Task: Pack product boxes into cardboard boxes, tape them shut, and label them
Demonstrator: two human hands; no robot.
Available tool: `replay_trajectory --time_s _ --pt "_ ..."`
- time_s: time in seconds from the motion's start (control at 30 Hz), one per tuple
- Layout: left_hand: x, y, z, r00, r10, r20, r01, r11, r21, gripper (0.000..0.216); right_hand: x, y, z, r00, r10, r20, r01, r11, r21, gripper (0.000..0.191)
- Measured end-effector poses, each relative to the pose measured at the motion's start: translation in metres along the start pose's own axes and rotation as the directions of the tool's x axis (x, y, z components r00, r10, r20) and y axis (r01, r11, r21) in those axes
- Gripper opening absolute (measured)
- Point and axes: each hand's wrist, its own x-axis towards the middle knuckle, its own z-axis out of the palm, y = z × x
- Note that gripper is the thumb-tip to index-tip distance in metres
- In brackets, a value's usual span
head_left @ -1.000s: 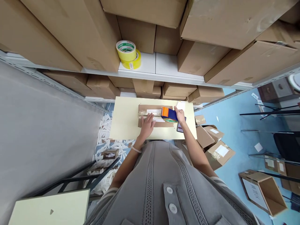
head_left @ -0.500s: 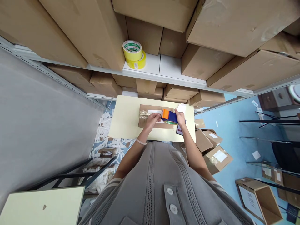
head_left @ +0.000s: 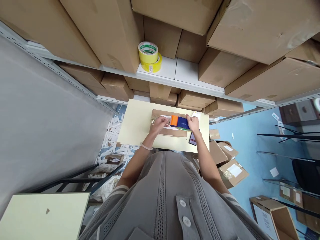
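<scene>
A flat cardboard box [head_left: 169, 131] lies on a pale yellow table [head_left: 136, 125] in front of me. My right hand [head_left: 193, 124] grips the blue handle of an orange and blue tape dispenser [head_left: 179, 122] that rests on the box top. My left hand [head_left: 159, 124] sits on the box just left of the dispenser's orange end, its fingers curled and pinched at the tape there. A white label shows under the dispenser.
A phone [head_left: 193, 138] lies at the table's right edge. Two yellow tape rolls [head_left: 149, 56] sit on a white shelf among large cartons. Small taped boxes [head_left: 232, 168] lie on the blue floor at right. White paper scraps [head_left: 112, 133] cover the floor at left.
My left hand slid right along the box from flat on its top to the dispenser's orange end and curled. The dispenser shifted slightly left. The camera view moved a little.
</scene>
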Motion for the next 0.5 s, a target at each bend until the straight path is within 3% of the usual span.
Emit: replay_trajectory --time_s 0.13,0.23,0.33,0.4,0.5 --pt "0.001 0.009 -0.034 0.997 0.047 -0.064 -0.046 0.999 0.017 0.014 0.003 -0.002 -0.004 1.000 -0.003 0.000 0.003 0.992 -0.126 0.063" --pt "0.000 0.015 -0.083 0.983 0.087 -0.160 -0.087 0.996 0.012 0.017 0.006 0.002 -0.010 1.000 0.020 -0.019 -0.024 0.969 -0.246 0.064" --pt "-0.004 0.017 -0.128 0.982 0.060 -0.181 -0.061 0.998 0.000 0.025 0.008 0.001 -0.010 1.000 0.025 0.014 -0.018 0.936 -0.352 0.067" --pt "-0.005 0.013 -0.144 0.985 0.030 -0.168 -0.034 0.999 -0.021 0.032 0.008 -0.002 -0.007 0.999 0.017 0.041 0.001 0.915 -0.402 0.069" --pt "-0.004 0.002 -0.144 0.986 0.008 -0.167 -0.022 0.997 -0.077 0.043 0.006 -0.005 -0.003 0.998 0.016 0.053 0.009 0.898 -0.440 0.074"
